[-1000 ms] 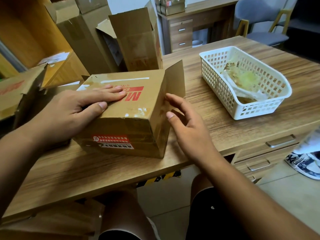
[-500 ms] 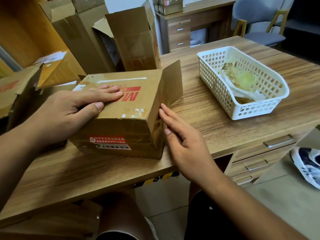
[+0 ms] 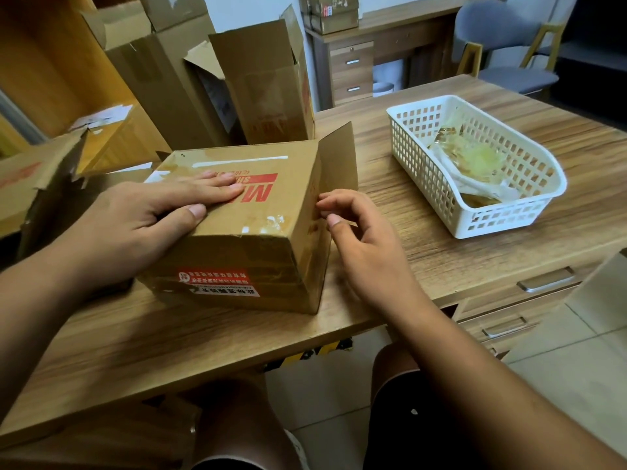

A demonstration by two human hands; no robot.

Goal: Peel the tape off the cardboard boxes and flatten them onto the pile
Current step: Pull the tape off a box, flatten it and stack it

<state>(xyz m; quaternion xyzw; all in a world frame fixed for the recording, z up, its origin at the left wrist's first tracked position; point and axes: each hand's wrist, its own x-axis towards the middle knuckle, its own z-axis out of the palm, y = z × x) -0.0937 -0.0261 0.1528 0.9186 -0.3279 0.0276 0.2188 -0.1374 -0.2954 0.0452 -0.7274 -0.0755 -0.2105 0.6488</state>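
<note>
- Pressing our left hand (image 3: 146, 218) flat, fingers straight, we are holding down the top of the cardboard box (image 3: 251, 218), which is sitting on the desk (image 3: 203, 334).
- We are curling our right hand (image 3: 366, 245) against the box's right side, thumb and forefinger nearly meeting; whether they are gripping anything we cannot tell.
- A white basket (image 3: 424, 157) is sitting further right.

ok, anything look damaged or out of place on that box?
Yes, minor wear. The cardboard box under the left hand has torn tape scraps stuck on top near its ragged front edge. One side flap stands open at the right rear, behind the right hand. Nothing spilled.
</note>
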